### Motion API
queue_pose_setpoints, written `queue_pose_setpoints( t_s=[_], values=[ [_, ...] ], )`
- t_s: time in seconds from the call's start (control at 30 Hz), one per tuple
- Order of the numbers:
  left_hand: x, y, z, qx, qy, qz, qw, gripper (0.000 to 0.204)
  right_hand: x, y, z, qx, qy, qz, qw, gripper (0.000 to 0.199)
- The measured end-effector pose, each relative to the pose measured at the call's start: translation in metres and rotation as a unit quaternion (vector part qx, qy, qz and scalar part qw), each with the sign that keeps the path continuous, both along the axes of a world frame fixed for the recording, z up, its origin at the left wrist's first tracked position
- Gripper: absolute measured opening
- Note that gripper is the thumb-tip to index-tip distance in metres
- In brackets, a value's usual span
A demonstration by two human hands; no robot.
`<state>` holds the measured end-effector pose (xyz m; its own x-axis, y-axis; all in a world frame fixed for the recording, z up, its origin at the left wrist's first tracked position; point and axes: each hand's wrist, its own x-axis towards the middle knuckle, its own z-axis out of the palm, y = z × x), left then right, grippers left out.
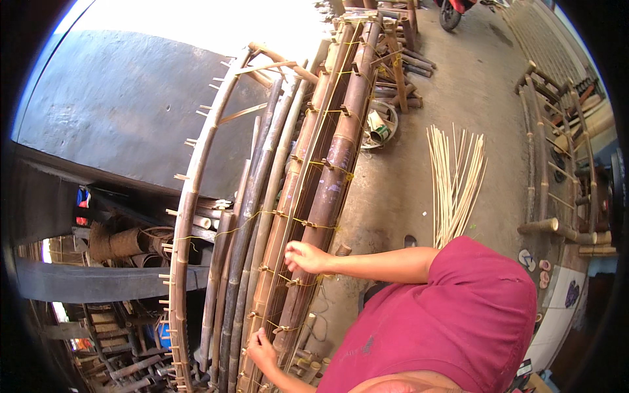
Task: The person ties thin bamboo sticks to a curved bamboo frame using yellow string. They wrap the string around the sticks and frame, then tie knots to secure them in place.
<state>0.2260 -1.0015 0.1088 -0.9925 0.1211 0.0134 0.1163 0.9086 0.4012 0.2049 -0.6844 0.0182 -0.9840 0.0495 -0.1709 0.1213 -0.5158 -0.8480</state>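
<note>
Two long bamboo poles, a lighter brown pole (275,229) and a darker brown pole (327,193), lie side by side. Yellow cord (314,226) ties them at intervals, with short pegs (344,110) at several ties. Over the gap between the poles is my right hand (306,257), its fingers curled closed. Lower down, by the lighter pole, my left hand (262,350) is closed with its thumb and fingertips together. Anything pinched in either hand is too small to make out. A loose yellow strand (229,229) trails off leftward.
A curved bamboo rail (187,196) with short rungs stands left, beside several loose poles (262,150). Thin pale bamboo sticks (452,183) lie fanned out on the floor at right. A basin (383,124) and bamboo offcuts (416,63) sit beyond. A bamboo frame (544,144) stands far right.
</note>
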Motion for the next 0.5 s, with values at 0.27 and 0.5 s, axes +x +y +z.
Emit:
queue_pose_setpoints(
  t_s=[0.27,0.5],
  values=[
    [-0.055,0.097,-0.033,-0.063,0.078,0.037,0.994,0.03,0.095,0.203,-0.047,0.225,-0.053,0.201,0.952,0.031],
    [-0.128,0.512,-0.032,0.195,0.033,-0.147,0.969,0.039,0.144,0.399,-0.023,0.277,-0.091,0.132,0.947,0.032]
  ],
)
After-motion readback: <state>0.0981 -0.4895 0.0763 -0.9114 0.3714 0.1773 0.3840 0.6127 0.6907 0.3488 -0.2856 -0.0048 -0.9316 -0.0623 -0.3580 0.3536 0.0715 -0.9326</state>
